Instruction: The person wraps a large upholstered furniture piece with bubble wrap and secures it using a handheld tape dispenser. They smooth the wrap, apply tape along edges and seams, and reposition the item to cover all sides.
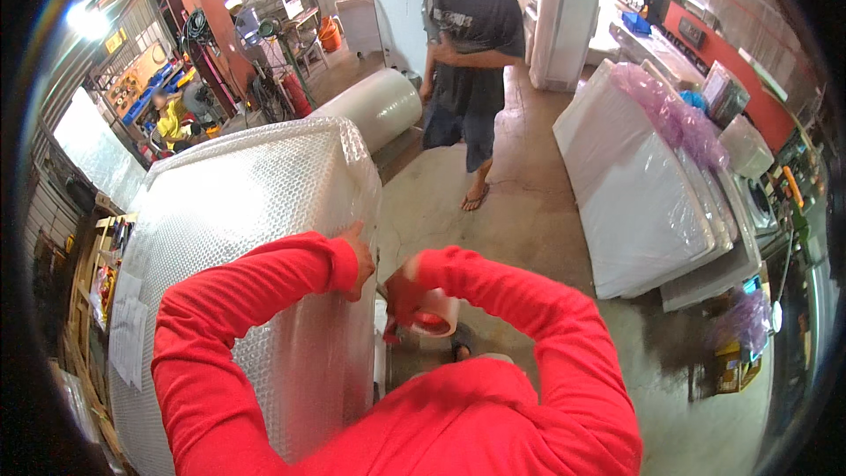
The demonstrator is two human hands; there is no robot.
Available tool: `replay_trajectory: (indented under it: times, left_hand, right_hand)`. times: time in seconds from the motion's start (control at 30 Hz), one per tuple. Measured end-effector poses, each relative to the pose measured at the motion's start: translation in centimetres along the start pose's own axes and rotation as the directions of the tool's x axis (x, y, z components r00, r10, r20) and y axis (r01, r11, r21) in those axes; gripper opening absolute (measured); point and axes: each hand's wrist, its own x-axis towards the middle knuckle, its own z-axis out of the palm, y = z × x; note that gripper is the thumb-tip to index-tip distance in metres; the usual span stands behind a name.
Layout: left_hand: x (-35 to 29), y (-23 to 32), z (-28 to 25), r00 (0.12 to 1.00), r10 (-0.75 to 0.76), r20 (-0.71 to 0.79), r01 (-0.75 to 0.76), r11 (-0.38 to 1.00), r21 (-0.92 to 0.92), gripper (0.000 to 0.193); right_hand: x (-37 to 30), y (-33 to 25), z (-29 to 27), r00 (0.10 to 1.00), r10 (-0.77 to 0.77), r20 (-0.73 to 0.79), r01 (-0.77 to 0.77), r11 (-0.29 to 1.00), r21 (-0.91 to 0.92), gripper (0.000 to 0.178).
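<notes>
A large box-shaped item covered in bubble wrap [238, 185] stands in front of me on the left. My left hand [356, 263] lies against its right edge, fingers stretched over the wrap. Just to the right, my right hand [404, 298] is closed and holds a wide roll of packing tape [441, 310] with a red core, close beside the wrapped side. The hand's fingers are partly in shadow, so whether the roll sits in a dispenser is hard to make out.
A person in dark clothes [471, 44] stands beyond the item, near a big bubble wrap roll [379, 106]. White wrapped panels [626, 194] lean at the right. A person in yellow [172, 123] is at the far left. Wooden pallet slats [79, 326] edge the left side.
</notes>
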Motion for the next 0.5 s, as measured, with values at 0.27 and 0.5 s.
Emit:
replay_trajectory:
  times: [0.27,0.5]
  left_hand:
    - [-2.5,3.2,-0.2,0.919,0.212,-0.331,-0.381,0.689,-0.616,0.036]
    - [-4.5,2.7,-0.7,0.893,-0.196,-0.405,-0.184,0.663,-0.726,0.041]
  right_hand:
    - [-9.7,17.2,18.9,0.656,0.491,-0.573,-0.137,0.824,0.549,0.069]
    - [-10.7,32.4,40.2,0.476,0.873,-0.102,-0.032,0.134,0.991,0.039]
